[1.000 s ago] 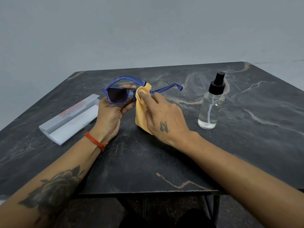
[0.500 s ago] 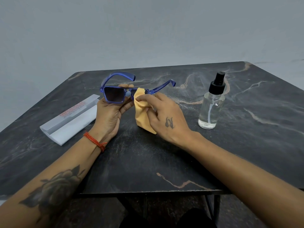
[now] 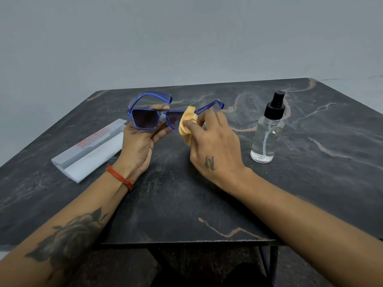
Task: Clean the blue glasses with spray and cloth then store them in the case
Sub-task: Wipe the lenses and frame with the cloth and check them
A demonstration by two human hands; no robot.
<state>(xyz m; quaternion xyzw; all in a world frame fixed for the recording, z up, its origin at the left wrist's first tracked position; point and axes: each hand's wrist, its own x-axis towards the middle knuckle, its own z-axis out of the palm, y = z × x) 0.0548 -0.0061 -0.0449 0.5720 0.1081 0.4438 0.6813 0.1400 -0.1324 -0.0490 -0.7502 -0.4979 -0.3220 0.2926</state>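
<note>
Two hands are on the glasses (image 3: 149, 121), which are held up just above the dark table (image 3: 207, 193) with both arms unfolded and the lenses facing the person. The left hand (image 3: 141, 143) grasps the frame at the lens on its own side, thumb across the lower rim and fingertips showing over the top edge. The right hand (image 3: 211, 141) pinches the orange cloth (image 3: 186, 125) around the other lens, thumb pressing the fabric against the near face (the fingers behind are hidden by the cloth, so how they lie on the far face cannot be told).

By the look of it, the step in hand is the wiping: the spray bottle (image 3: 267, 135) stands upright and untouched, well to the right of the hands, so spraying seems to be over. The case (image 3: 91, 150) lies open on the table to the left, near the left wrist, with nothing visible inside.

Next, the cloth probably needs to work over the rest of this lens and then cross to the one the left hand covers, which calls for that hand to shift its hold, perhaps to the bridge or an arm. After that, both arms must be folded before the glasses will fit the case.
</note>
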